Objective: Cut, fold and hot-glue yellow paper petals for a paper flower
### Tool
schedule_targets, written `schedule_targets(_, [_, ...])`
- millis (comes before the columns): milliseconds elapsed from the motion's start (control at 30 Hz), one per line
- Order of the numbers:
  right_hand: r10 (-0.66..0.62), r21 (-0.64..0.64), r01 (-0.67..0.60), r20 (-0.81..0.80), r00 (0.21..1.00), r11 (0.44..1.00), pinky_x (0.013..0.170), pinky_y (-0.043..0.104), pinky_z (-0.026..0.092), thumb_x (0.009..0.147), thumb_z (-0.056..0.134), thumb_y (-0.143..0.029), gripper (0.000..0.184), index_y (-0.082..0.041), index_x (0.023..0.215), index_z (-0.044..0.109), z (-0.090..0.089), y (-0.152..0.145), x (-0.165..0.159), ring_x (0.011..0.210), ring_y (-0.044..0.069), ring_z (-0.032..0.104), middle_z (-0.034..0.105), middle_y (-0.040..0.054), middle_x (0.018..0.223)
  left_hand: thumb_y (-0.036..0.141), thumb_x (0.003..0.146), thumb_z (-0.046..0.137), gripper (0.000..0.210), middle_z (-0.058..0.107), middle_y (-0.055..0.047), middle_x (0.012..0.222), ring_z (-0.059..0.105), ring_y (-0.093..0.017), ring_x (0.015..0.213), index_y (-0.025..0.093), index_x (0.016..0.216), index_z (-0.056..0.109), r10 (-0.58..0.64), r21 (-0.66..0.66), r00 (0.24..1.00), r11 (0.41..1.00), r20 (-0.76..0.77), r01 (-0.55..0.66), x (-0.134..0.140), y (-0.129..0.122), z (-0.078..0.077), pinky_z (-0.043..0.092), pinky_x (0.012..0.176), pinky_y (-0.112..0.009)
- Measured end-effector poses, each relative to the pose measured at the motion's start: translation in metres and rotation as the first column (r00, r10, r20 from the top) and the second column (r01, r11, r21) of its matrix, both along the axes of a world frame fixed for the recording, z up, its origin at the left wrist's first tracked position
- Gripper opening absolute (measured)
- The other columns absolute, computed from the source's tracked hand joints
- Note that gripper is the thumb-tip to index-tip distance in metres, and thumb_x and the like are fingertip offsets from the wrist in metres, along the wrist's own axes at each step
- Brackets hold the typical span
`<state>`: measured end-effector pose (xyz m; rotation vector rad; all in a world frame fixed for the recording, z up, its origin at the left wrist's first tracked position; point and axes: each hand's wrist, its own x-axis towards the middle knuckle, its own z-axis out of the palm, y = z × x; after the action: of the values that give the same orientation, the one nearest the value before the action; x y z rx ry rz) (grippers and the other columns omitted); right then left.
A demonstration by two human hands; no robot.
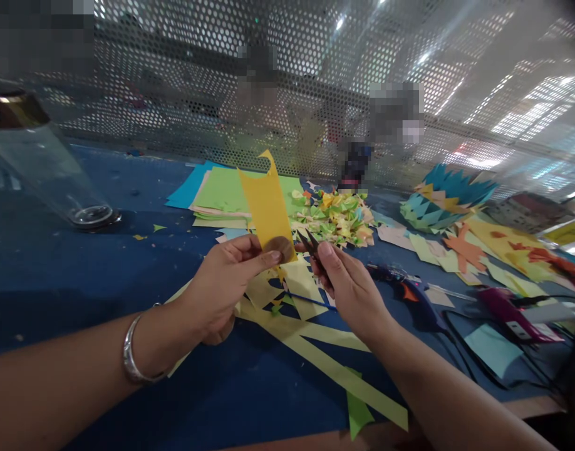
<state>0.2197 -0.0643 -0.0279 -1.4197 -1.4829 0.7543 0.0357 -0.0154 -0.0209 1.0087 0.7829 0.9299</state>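
Between thumb and fingers, my left hand (238,275) pinches the lower end of a yellow paper strip (267,207), which stands up with a curled, cut top edge. My right hand (346,282) is closed around small dark scissors (309,243). Their blades are slightly apart and point up and left, close to the right edge of the yellow strip; I cannot tell if they touch it. The scissor handles are mostly hidden inside my fingers. Below both hands lie pale yellow paper strips (325,360) and cut scraps.
A stack of coloured paper (222,194) and a heap of folded paper pieces (346,216) lie behind my hands. Left stands a clear bottle (62,166). Right are a glue gun (416,300), a purple power strip (515,313), cables and a spiky paper bowl (438,200). A perforated metal screen (175,81) backs the table.
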Motion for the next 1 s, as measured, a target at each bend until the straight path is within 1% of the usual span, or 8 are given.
schedule_targets(133, [0.028, -0.015, -0.028, 0.022, 0.999, 1.000, 0.048, 0.025, 0.033, 0.098, 0.042, -0.060, 0.042, -0.023, 0.082, 0.055, 0.0031, 0.0007, 0.0005, 0.058, 0.013, 0.040, 0.047, 0.0003, 0.071, 0.030, 0.079, 0.077, 0.018, 0.076, -0.002, 0.100, 0.070, -0.018, 0.093, 0.022, 0.094, 0.073, -0.026, 0.013, 1.000, 1.000, 0.005, 0.026, 0.0006, -0.0013, 0.0030, 0.055, 0.083, -0.026])
schedule_targets(267, [0.089, -0.058, -0.088, 0.023, 0.996, 0.994, 0.047, 0.025, 0.028, 0.096, 0.049, -0.058, 0.037, -0.023, 0.084, 0.055, 0.0072, 0.0003, 0.0004, 0.054, 0.011, 0.033, 0.039, -0.0039, 0.065, 0.029, 0.079, 0.077, 0.019, 0.077, -0.004, 0.104, 0.070, -0.020, 0.101, 0.023, 0.096, 0.075, -0.044, 0.041, 0.999, 0.998, -0.019, 0.044, -0.0001, -0.0028, 0.0055, 0.054, 0.088, -0.026])
schedule_targets(333, [0.119, -0.080, -0.119, -0.005, 0.993, 0.990, 0.047, 0.025, 0.026, 0.096, 0.051, -0.058, 0.037, -0.023, 0.083, 0.054, 0.0079, 0.0002, 0.0006, 0.052, 0.010, 0.031, 0.036, -0.0052, 0.064, 0.029, 0.079, 0.077, 0.018, 0.077, -0.004, 0.105, 0.070, -0.019, 0.098, 0.022, 0.096, 0.075, -0.051, 0.043, 0.998, 0.998, -0.038, 0.053, -0.0010, -0.0036, 0.0057, 0.053, 0.088, -0.026])
schedule_targets(433, [0.144, -0.103, -0.146, -0.031, 0.989, 0.984, 0.046, 0.025, 0.024, 0.097, 0.048, -0.059, 0.040, -0.023, 0.082, 0.054, 0.0073, 0.0003, 0.0013, 0.050, 0.009, 0.027, 0.033, -0.0059, 0.063, 0.030, 0.080, 0.076, 0.016, 0.076, -0.003, 0.100, 0.070, -0.017, 0.092, 0.022, 0.094, 0.075, -0.062, 0.036, 0.996, 0.997, -0.061, 0.064, -0.0023, -0.0041, 0.0040, 0.052, 0.084, -0.026])
schedule_targets(533, [0.152, -0.122, -0.155, -0.030, 0.988, 0.980, 0.046, 0.026, 0.022, 0.097, 0.048, -0.060, 0.041, -0.022, 0.081, 0.052, 0.0060, 0.0002, 0.0022, 0.050, 0.009, 0.024, 0.031, -0.0062, 0.063, 0.031, 0.081, 0.076, 0.016, 0.075, -0.003, 0.101, 0.068, -0.016, 0.096, 0.023, 0.095, 0.074, -0.070, 0.044, 0.997, 0.996, -0.044, 0.072, -0.0028, -0.0039, 0.0018, 0.051, 0.089, -0.026])
schedule_targets(767, [0.180, -0.113, -0.190, -0.092, 0.979, 0.975, 0.045, 0.026, 0.019, 0.098, 0.047, -0.057, 0.041, -0.022, 0.076, 0.046, 0.0055, -0.0018, 0.0023, 0.050, 0.009, 0.022, 0.030, -0.0068, 0.061, 0.031, 0.081, 0.076, 0.015, 0.074, -0.003, 0.100, 0.065, -0.017, 0.097, 0.023, 0.094, 0.075, -0.097, 0.076, 0.993, 0.992, -0.071, 0.102, -0.0029, -0.0059, 0.0015, 0.049, 0.090, -0.027])
schedule_targets(867, [0.194, -0.110, -0.203, -0.086, 0.977, 0.973, 0.045, 0.026, 0.019, 0.099, 0.047, -0.056, 0.042, -0.022, 0.075, 0.046, 0.0065, -0.0017, 0.0029, 0.050, 0.009, 0.021, 0.029, -0.0066, 0.062, 0.031, 0.081, 0.076, 0.012, 0.075, -0.003, 0.098, 0.065, -0.018, 0.096, 0.024, 0.090, 0.075, -0.103, 0.075, 0.992, 0.991, -0.074, 0.109, -0.0032, -0.0056, 0.0020, 0.049, 0.089, -0.028])
schedule_targets(1000, [0.206, -0.115, -0.212, -0.058, 0.977, 0.971, 0.046, 0.026, 0.020, 0.099, 0.046, -0.057, 0.042, -0.022, 0.075, 0.047, 0.0080, -0.0016, 0.0055, 0.050, 0.009, 0.023, 0.029, -0.0063, 0.061, 0.031, 0.079, 0.077, 0.013, 0.075, -0.003, 0.099, 0.066, -0.018, 0.097, 0.024, 0.089, 0.075, -0.103, 0.074, 0.992, 0.991, -0.072, 0.108, -0.0033, -0.0042, 0.0024, 0.048, 0.089, -0.027])
